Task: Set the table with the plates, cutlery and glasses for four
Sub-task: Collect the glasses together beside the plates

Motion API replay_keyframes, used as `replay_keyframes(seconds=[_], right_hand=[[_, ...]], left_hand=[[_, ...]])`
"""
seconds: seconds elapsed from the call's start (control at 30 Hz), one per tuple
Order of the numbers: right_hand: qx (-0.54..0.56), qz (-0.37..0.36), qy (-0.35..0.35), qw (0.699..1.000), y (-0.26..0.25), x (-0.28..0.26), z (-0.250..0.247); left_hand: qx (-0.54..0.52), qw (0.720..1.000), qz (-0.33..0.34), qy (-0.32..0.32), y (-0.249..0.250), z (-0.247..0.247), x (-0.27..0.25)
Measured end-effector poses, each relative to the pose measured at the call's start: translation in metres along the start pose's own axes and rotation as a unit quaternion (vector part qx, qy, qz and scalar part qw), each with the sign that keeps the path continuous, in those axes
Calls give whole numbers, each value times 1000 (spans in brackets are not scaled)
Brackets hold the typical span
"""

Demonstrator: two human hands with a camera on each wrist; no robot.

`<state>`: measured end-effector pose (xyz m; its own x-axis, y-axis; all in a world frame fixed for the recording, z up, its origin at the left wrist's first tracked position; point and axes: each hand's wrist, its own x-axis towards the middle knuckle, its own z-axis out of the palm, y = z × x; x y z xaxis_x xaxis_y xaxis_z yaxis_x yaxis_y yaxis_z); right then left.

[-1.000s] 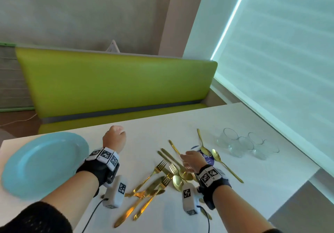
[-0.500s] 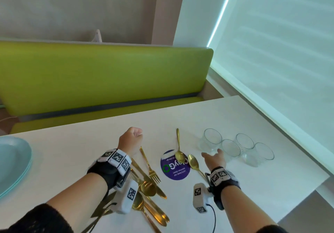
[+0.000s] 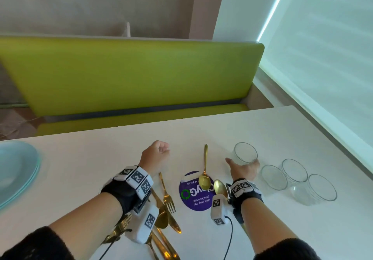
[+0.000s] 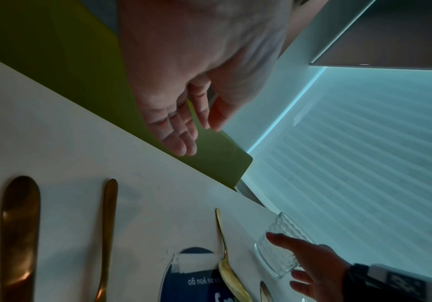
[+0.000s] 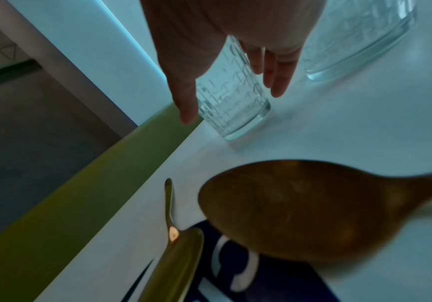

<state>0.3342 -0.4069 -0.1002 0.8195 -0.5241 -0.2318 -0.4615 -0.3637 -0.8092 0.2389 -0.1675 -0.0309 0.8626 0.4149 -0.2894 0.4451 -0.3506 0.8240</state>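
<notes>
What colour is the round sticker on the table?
The sticker is purple, clearest in the head view.

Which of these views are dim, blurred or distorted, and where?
Head view: evenly lit, fairly sharp. Left wrist view: dim, the left hand backlit by the bright blind, whose light strip bends with the wide lens. Right wrist view: dim too; the near spoon bowl is a large blur, while the glass by the right hand reads fairly sharp.

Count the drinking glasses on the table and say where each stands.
4. One clear ribbed glass stands farthest back, between the right hand's thumb and fingers. Three more cluster to its right: left glass, middle glass, right glass. None seems hidden.
</notes>
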Motion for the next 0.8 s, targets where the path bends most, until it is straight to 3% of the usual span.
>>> replay_keyframes(seconds=[0.23,0.43,0.57,0.7,0.8], right_hand=[[-18,-37,-7,999,1,4,0],[-49,-150,-114,981,-3,-37,-10],[-31,-224,-165,960,-4,-70,-23],[-30,-252,-193,948,-2,-84,-33],[-50,-255,-222,940,2,-82,-48]], left_hand=[[-12,999,8,-39,7,16,-5],[-6,990,-7,-137,22,46,-14],[-72,975,-29,-208,28,69,-24],[-192,954,-41,-228,31,83,-34],[-196,953,-42,-226,31,91,-41]])
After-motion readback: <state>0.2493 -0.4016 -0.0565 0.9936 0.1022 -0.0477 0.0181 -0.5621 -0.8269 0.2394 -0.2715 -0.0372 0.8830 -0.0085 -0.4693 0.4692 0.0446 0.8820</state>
